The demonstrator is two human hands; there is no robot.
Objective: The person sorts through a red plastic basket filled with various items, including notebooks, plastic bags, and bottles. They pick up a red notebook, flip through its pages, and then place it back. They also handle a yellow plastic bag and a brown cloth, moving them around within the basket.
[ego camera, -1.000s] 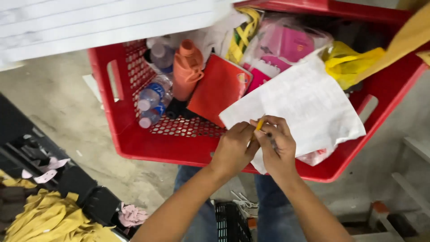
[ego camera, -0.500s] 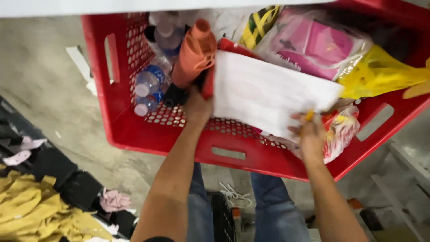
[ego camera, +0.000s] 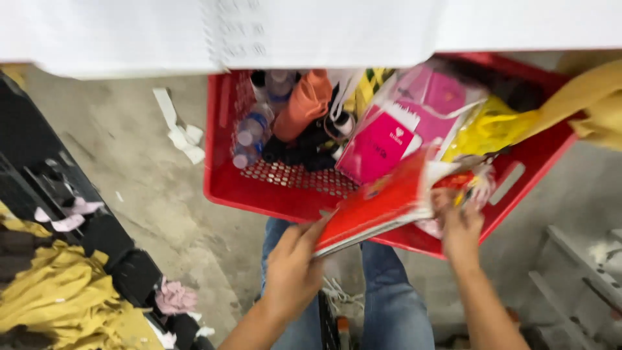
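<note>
Bottom centre of frame: the left hand [ego camera: 291, 272] was closed in a pinch on the lower left corner of a thin red-covered booklet with white pages [ego camera: 382, 204], fingers on the cover, thumb side hidden. The right hand [ego camera: 461, 227] sat at the booklet's right edge, lower right of centre, fingers curled up among a crumpled red-and-white wrapper [ego camera: 470, 185]; couldn't tell whether it gripped the booklet or the wrapper.

The booklet lay tilted across the near rim of a red plastic perforated basket [ego camera: 223, 181], mid-frame, half over the jeans-clad legs [ego camera: 389, 304] below.

Handling call: looked light and floppy, soft cover, pages fanning open at the right end. Glossy cover likely slippery. Best held at the bound edge or with both hands on opposite corners; a one-corner pinch would let it sag and splay. Not fragile, but creases easily.

Further in, inside the basket: pink flat packets in a clear plastic bag [ego camera: 405, 129], a yellow plastic bag [ego camera: 489, 129], an orange rolled cloth [ego camera: 301, 107], clear plastic bottles [ego camera: 249, 133] upper left of the basket.

Far left: yellow fabric [ego camera: 58, 298] over a black crate [ego camera: 45, 181] on the concrete floor [ego camera: 149, 194]. Top of frame: blurred white paper sheet [ego camera: 259, 32].
</note>
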